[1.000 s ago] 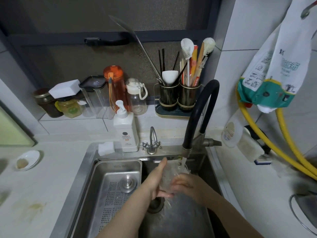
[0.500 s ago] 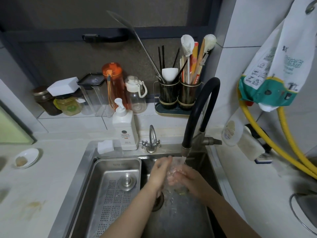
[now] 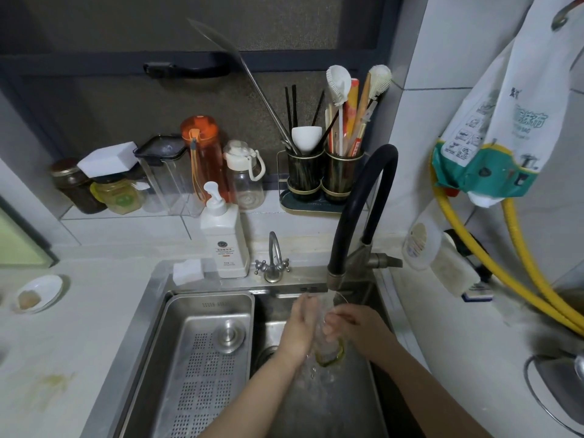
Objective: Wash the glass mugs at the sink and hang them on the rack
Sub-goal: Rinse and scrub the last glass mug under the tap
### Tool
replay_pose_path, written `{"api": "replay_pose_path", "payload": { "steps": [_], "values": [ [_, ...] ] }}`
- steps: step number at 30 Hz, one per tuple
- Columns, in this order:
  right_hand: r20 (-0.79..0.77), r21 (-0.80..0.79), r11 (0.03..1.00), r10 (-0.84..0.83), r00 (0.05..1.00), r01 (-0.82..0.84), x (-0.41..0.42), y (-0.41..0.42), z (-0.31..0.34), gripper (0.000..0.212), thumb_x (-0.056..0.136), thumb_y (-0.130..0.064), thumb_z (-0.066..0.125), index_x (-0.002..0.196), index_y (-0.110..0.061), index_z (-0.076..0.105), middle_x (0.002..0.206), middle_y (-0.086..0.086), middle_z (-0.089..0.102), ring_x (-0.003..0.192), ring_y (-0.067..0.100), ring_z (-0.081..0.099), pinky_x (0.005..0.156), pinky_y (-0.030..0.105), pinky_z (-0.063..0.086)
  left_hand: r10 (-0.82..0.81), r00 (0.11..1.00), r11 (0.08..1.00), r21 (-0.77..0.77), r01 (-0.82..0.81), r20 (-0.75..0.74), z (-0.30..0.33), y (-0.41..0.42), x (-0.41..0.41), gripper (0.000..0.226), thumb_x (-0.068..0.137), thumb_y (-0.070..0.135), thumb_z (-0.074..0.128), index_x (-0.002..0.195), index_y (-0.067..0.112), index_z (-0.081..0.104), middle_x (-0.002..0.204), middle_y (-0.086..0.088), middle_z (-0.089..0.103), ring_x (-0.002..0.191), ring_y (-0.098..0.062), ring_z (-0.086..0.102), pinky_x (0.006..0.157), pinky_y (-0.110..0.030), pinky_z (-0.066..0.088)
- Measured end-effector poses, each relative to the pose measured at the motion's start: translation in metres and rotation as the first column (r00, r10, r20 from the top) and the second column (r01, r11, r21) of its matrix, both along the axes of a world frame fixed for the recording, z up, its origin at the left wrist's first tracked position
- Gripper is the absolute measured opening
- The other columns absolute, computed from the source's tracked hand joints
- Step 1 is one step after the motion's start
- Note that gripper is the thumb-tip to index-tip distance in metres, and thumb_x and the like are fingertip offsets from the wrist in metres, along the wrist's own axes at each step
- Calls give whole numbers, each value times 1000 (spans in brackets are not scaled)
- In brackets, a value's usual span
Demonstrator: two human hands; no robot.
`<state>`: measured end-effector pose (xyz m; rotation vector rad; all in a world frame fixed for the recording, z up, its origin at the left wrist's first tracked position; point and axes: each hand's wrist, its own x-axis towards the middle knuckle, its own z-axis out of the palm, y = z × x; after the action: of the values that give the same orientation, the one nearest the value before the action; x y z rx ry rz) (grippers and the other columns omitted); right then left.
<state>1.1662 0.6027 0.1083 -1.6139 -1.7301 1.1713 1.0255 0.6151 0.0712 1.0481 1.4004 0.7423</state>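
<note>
A clear glass mug (image 3: pixel 330 350) with a yellowish base sits between both palms over the steel sink (image 3: pixel 322 406), right under the black faucet (image 3: pixel 357 216). Water runs from the spout onto the glass and splashes below it. My left hand (image 3: pixel 300 330) presses flat against the mug's left side. My right hand (image 3: pixel 357 327) wraps its right side, fingers curled over the glass. Most of the mug is hidden by the hands. No rack for mugs is in view.
A perforated steel drain tray (image 3: pixel 202 358) fills the sink's left half. A white soap pump bottle (image 3: pixel 224 238) and a small tap (image 3: pixel 273 260) stand on the back rim. Jars, bottles and a utensil holder (image 3: pixel 325 178) line the ledge. Yellow hoses (image 3: pixel 505 279) run at right.
The hands have shifted on the mug under the stream, turning it so its yellowish base now shows below the palms. The water keeps running.
</note>
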Motion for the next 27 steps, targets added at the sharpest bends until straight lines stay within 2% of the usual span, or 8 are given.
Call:
{"api": "replay_pose_path", "payload": {
  "steps": [5,9,12,15,17,19,23,27],
  "values": [
    [-51,-74,990,-126,991,122,-10,9,1,24,91,-22,56,77,-8,69,77,11,69,73,16,64,79,35,53,-71,965,950,277,142,-252,6,-22,-11,45,91,50,53,134,36,48,145,0,37,139,-13,32,115,-25,25],
    [43,-168,973,-156,987,161,-17,24,9,19,92,-20,55,83,-8,67,95,17,69,94,29,66,92,40,51,11,950,921,373,112,-312,21,-35,-12,18,74,46,74,89,45,64,123,15,51,129,1,41,91,7,21],
    [142,-254,961,-78,987,112,-22,27,23,26,97,-20,47,94,1,63,100,18,64,100,29,61,94,33,47,-14,931,928,341,147,-364,32,-34,-12,19,75,32,79,73,41,62,125,11,50,129,0,41,87,6,22],
    [15,-134,988,-78,997,80,-22,22,25,25,94,-22,52,79,-6,63,80,10,64,81,20,64,81,33,50,-23,908,913,361,190,-418,38,-32,-12,20,83,24,72,71,29,57,120,8,55,120,3,47,89,-5,31],
    [-12,-57,998,-12,1000,11,-16,15,28,26,92,-20,55,66,-17,60,67,-5,56,61,-2,55,67,19,45,3,945,923,364,123,-327,39,-31,-12,30,86,16,69,65,25,49,94,15,57,89,11,53,76,-4,38],
    [68,11,999,37,997,-37,-9,14,28,29,91,-22,58,63,-29,57,63,-10,54,57,-6,52,64,13,43,65,987,961,274,-22,-147,35,-28,-13,32,85,12,70,63,20,48,73,9,59,67,-2,52,65,-16,41],
    [253,180,976,74,965,-122,19,16,17,13,92,-23,57,96,-30,67,95,-15,66,82,-5,57,83,12,44,247,955,967,13,-253,166,22,-28,-16,23,86,3,66,67,8,55,62,3,62,69,-18,55,76,-35,48],
    [283,301,954,-102,954,13,57,35,2,23,91,-12,57,113,-13,67,125,-12,47,115,5,44,100,19,32,269,909,962,-42,-270,320,19,-28,-13,12,89,-1,60,78,-1,53,64,-2,59,67,-17,57,70,-30,50]
  ]
}}
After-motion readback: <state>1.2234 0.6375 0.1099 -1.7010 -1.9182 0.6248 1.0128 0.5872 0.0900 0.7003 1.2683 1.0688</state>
